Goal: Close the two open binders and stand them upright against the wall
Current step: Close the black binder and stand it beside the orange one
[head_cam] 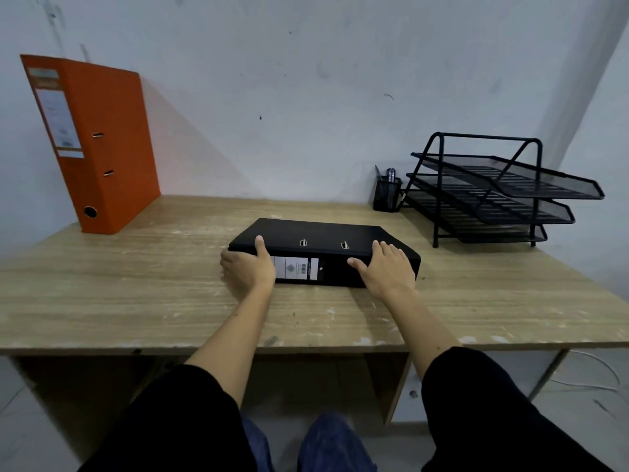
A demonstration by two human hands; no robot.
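Observation:
A black binder (323, 238) lies flat and closed in the middle of the wooden desk (136, 294), its labelled spine turned toward me. My left hand (246, 267) grips its left end, thumb on the top cover and fingers around the corner. My right hand (386, 269) rests on its right end, fingers spread over the top cover and spine. An orange binder (98, 144) stands upright and closed at the back left of the desk, leaning against the wall.
A black mesh pen cup (387, 195) stands at the back right by the wall. Beside it is a three-tier black mesh letter tray (500, 192). The desk's front edge runs just below my forearms.

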